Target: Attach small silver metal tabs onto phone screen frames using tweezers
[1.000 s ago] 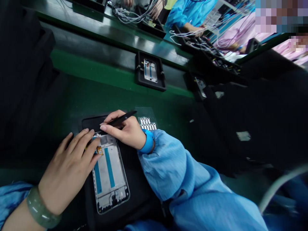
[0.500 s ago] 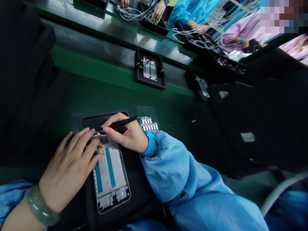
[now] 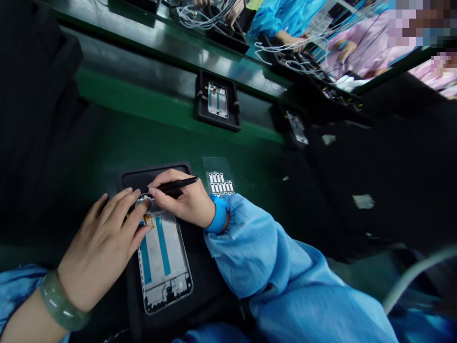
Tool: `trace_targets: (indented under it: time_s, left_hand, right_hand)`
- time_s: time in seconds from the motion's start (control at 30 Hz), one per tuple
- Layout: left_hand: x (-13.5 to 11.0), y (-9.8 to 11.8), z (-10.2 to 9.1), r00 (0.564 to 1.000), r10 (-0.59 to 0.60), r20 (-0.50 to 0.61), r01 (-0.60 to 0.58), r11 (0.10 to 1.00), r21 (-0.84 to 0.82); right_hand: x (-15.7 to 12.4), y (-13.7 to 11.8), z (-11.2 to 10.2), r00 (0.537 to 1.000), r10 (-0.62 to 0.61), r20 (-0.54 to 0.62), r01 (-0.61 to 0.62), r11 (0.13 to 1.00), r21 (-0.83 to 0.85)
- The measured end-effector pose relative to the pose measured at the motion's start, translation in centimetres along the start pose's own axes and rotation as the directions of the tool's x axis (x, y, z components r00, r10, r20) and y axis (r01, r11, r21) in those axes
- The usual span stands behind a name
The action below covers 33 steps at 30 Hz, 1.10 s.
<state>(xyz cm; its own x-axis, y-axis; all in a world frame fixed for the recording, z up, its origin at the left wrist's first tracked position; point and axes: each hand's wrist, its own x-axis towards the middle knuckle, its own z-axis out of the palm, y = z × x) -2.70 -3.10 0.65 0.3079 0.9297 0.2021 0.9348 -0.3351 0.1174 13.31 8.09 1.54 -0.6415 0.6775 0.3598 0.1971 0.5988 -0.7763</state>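
Observation:
A phone frame (image 3: 171, 247) with two blue strips and an orange flex cable (image 3: 149, 220) lies on a black tray (image 3: 157, 170). My left hand (image 3: 110, 228) rests over its upper left edge with the fingers stretched and apart, hiding that corner. In my right hand (image 3: 185, 200), a slim black pen-like tool (image 3: 183, 182) is pinched, its tip at the frame's top edge. My fingers hide the tip, so its exact kind does not show. A clear sheet of small white stickers (image 3: 219, 183) lies beyond my right wrist.
Ahead, a black tray (image 3: 235, 121) with another phone frame (image 3: 217, 102) stands on the line. Further right is one more frame (image 3: 297, 127) in a tray. White cables (image 3: 203, 16) and co-workers' hands (image 3: 293, 40) are across the line. A dark cover (image 3: 392, 157) fills the right side.
My right hand and the tool have shifted slightly left, and the tool's rear end sits a little lower. My left hand stays put. Across the line, a co-worker's hand in a pink sleeve has come up.

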Motion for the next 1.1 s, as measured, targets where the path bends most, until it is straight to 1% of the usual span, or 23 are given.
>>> trace_targets:
  time_s: [0.3,0.57,0.63,0.77,0.8,0.87,0.93,0.97,1.0,1.1]
  left_hand:
    - [0.04,0.06,-0.08,1.000,0.000,-0.011,0.000,1.000,0.003]
    - [0.03,0.05,-0.06,1.000,0.000,-0.005,0.000,1.000,0.008]
    - [0.04,0.05,-0.04,1.000,0.002,-0.012,-0.001,1.000,0.013]
    - [0.00,-0.02,-0.01,1.000,0.011,-0.019,-0.010,1.000,0.015]
    - [-0.03,-0.05,-0.02,1.000,0.012,-0.018,-0.012,1.000,0.014]
    - [-0.08,-0.12,-0.05,1.000,0.015,-0.008,-0.014,1.000,0.010]
    - [-0.11,-0.17,-0.10,1.000,0.015,0.000,-0.015,1.000,0.004]
    - [-0.12,-0.19,-0.13,1.000,0.014,0.003,-0.014,1.000,0.000]
    - [-0.12,-0.20,-0.16,1.000,0.014,0.005,-0.014,1.000,-0.004]
    - [-0.11,-0.18,-0.24,1.000,0.009,0.006,-0.009,1.000,-0.017]
  right_hand:
    - [0.17,-0.03,0.23,0.999,0.033,-0.015,-0.033,0.999,-0.035]
    - [0.63,-0.22,0.02,1.000,0.000,0.026,0.002,0.997,-0.077]
    - [0.78,-0.30,-0.07,0.998,-0.034,0.052,0.039,0.994,-0.104]
    - [0.78,-0.38,-0.07,0.979,-0.103,0.177,0.133,0.977,-0.166]
    - [0.69,-0.36,0.02,0.978,-0.106,0.178,0.138,0.975,-0.177]
    - [0.44,-0.27,0.25,0.990,-0.094,0.107,0.113,0.976,-0.187]
    - [0.21,-0.16,0.47,0.999,-0.053,0.006,0.053,0.982,-0.179]
    - [0.14,-0.11,0.54,0.999,-0.019,-0.028,0.014,0.987,-0.163]
    - [0.10,-0.08,0.56,0.999,0.023,-0.043,-0.029,0.990,-0.136]
    - [0.13,-0.02,0.45,0.987,0.158,-0.038,-0.159,0.987,-0.015]
